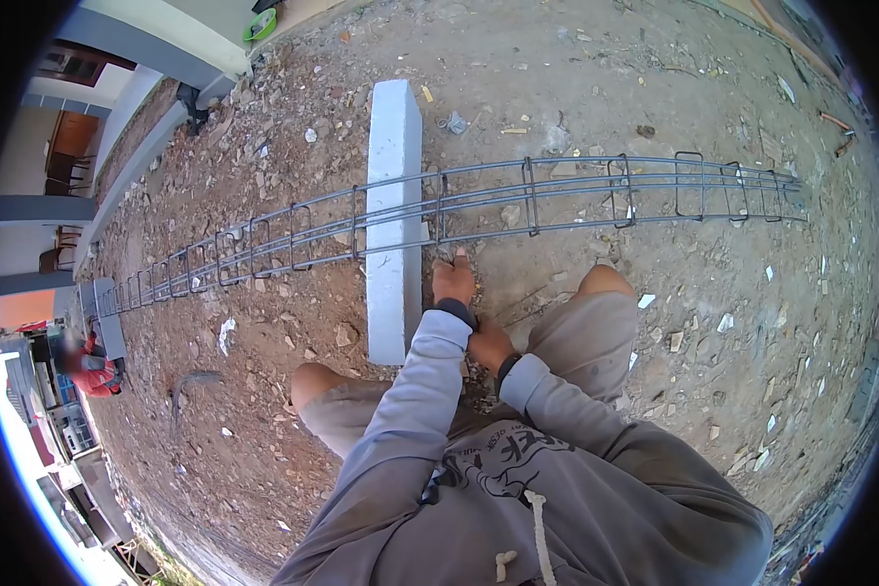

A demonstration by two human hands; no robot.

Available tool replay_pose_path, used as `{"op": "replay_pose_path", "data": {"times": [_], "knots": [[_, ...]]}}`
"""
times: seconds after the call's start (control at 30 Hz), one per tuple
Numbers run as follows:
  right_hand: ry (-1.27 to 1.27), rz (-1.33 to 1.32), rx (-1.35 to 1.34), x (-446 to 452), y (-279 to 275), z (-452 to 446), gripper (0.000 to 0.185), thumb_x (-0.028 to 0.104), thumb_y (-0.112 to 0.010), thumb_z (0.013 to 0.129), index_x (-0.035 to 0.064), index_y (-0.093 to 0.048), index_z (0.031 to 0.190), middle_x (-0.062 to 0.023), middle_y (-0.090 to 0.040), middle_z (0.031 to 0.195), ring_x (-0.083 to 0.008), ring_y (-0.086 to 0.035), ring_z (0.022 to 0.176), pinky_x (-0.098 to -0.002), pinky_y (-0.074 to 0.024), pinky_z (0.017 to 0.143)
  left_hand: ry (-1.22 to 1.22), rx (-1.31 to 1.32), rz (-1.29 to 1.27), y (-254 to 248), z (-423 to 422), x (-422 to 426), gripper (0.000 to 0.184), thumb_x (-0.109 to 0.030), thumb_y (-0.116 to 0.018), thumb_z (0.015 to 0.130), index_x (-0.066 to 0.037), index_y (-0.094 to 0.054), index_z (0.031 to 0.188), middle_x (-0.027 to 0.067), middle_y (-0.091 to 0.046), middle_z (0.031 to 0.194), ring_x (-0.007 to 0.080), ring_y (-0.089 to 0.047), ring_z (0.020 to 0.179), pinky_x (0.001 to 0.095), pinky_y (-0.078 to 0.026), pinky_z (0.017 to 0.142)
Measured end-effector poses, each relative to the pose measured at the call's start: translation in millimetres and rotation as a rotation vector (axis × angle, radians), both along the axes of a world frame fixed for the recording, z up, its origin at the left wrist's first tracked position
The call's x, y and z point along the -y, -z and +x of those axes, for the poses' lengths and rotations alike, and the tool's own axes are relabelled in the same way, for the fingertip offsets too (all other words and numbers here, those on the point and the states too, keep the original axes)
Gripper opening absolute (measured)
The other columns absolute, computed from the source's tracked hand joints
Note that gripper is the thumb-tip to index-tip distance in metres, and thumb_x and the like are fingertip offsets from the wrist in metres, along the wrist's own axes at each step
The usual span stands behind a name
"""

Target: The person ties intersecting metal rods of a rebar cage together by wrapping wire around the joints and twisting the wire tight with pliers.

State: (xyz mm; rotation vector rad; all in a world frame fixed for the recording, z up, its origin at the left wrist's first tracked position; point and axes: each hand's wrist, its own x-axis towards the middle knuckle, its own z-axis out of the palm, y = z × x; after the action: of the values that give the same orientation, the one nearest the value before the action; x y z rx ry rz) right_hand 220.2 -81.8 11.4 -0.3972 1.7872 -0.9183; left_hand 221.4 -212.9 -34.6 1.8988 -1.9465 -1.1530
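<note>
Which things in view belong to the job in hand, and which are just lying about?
Apparently part of the job:
rebar cage
pale block beneath it
far block at its other end

Apparently just lying about:
loose stone
green basin

Worn on the head; looks forward and steeply down at stony ground. Covers a very wide field: bows long edges, fades to black at the corners inside a round rim. Takes in wearer's own sweatshirt at bottom, very near, from above. Catches left hand and right hand around mid-frame, somewhat farther off. Faces a rebar cage broadside, just past these, crossing a pale beam. Reaches, at the left edge, a distant person in red and buildings, tipped sideways.
</note>
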Motion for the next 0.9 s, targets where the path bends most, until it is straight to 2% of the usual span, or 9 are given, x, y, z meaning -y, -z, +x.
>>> {"op": "replay_pose_path", "data": {"times": [0.07, 0.1, 0.2, 0.33, 0.43, 0.6, 0.7, 0.8, 0.9], "knots": [[0.064, -0.009, 0.068, 3.1, 23.3, 7.2, 0.026, 0.022, -0.059, 0.083, -0.0028, -0.059, 0.091, -0.0110, -0.062, 0.075, -0.0187, -0.060, 0.059, -0.0281, -0.0455, 0.052, -0.052, -0.015, 0.032, -25.8, -2.9, -2.9, 0.052, -0.045, -0.056, 0.085, 0.007, -0.058, 0.090, 0.0277, -0.061, 0.092, 0.0420, -0.058, 0.085, 0.0438, -0.045, 0.078], [0.138, 0.025, 0.560, 6.3, -14.3, -10.6, 0.021, 0.021, -0.057, 0.087, 0.0011, -0.060, 0.088, -0.0094, -0.061, 0.071, -0.0185, -0.058, 0.056, -0.0300, -0.0477, 0.052, -0.070, -0.044, 0.042, -29.9, -0.5, -1.4, 0.053, -0.045, -0.056, 0.084, 0.007, -0.058, 0.092, 0.0286, -0.062, 0.095, 0.0445, -0.058, 0.089, 0.0442, -0.044, 0.082], [0.219, -0.105, 1.130, 2.1, -26.1, -22.6, 0.022, 0.025, -0.057, 0.089, 0.0043, -0.061, 0.087, -0.0077, -0.061, 0.069, -0.0188, -0.058, 0.054, -0.0315, -0.0502, 0.052, -0.049, -0.171, 0.005, -25.2, 28.0, 7.8, 0.044, -0.040, -0.059, 0.083, 0.004, -0.060, 0.091, 0.0245, -0.064, 0.091, 0.0417, -0.060, 0.086, 0.0423, -0.046, 0.079], [0.185, -0.114, 1.050, 0.4, -28.7, -23.9, 0.025, 0.030, -0.058, 0.089, 0.0048, -0.061, 0.088, -0.0071, -0.061, 0.070, -0.0193, -0.060, 0.057, -0.0316, -0.0518, 0.055, -0.017, -0.125, -0.153, -53.4, 28.0, 4.9, 0.031, -0.030, -0.064, 0.080, 0.000, -0.062, 0.082, 0.0208, -0.065, 0.079, 0.0369, -0.063, 0.078, 0.0412, -0.048, 0.071], [0.153, -0.095, 1.039, -0.6, -24.1, -27.0, 0.020, 0.024, -0.058, 0.088, 0.0043, -0.060, 0.089, -0.0079, -0.062, 0.071, -0.0214, -0.060, 0.058, -0.0338, -0.0499, 0.053, 0.076, -0.014, -0.198, -57.8, 27.4, 7.1, 0.027, -0.028, -0.064, 0.080, -0.001, -0.061, 0.077, 0.0206, -0.064, 0.075, 0.0369, -0.063, 0.075, 0.0422, -0.048, 0.069], [0.112, -0.101, 0.668, 1.6, -15.0, -20.8, 0.015, 0.017, -0.062, 0.084, 0.0037, -0.061, 0.091, -0.0073, -0.063, 0.074, -0.0182, -0.059, 0.062, -0.0312, -0.0477, 0.056, 0.145, 0.020, -0.118, -37.0, 33.3, 19.4, 0.025, -0.027, -0.063, 0.080, -0.002, -0.062, 0.077, 0.0195, -0.064, 0.073, 0.0363, -0.063, 0.072, 0.0423, -0.048, 0.067], [0.076, -0.144, 0.494, -0.3, -11.6, -20.8, 0.018, 0.016, -0.064, 0.082, 0.0038, -0.061, 0.094, -0.0060, -0.062, 0.076, -0.0162, -0.058, 0.066, -0.0299, -0.0455, 0.059, 0.105, -0.167, 0.031, -35.1, 40.7, 23.8, 0.029, -0.025, -0.061, 0.083, 0.004, -0.064, 0.083, 0.0149, -0.062, 0.067, 0.0242, -0.059, 0.051, 0.0373, -0.048, 0.056], [0.059, -0.162, 0.407, -0.1, -18.4, -22.7, 0.025, 0.018, -0.066, 0.079, 0.0034, -0.059, 0.099, -0.0050, -0.062, 0.078, -0.0157, -0.057, 0.068, -0.0297, -0.0436, 0.062, 0.200, -0.166, -0.102, -37.3, 44.4, 26.9, 0.027, -0.023, -0.061, 0.082, 0.004, -0.064, 0.085, 0.0114, -0.060, 0.066, 0.0179, -0.057, 0.056, 0.0338, -0.047, 0.055], [0.031, -0.123, 0.375, 1.9, -39.2, -28.1, 0.030, 0.017, -0.066, 0.079, 0.0032, -0.056, 0.104, -0.0046, -0.061, 0.078, -0.0156, -0.056, 0.067, -0.0304, -0.0435, 0.062, 0.184, -0.192, -0.019, -43.3, 43.3, 30.5, 0.025, -0.024, -0.061, 0.082, 0.001, -0.062, 0.080, 0.0151, -0.061, 0.065, 0.0282, -0.059, 0.055, 0.0398, -0.048, 0.055]]}}
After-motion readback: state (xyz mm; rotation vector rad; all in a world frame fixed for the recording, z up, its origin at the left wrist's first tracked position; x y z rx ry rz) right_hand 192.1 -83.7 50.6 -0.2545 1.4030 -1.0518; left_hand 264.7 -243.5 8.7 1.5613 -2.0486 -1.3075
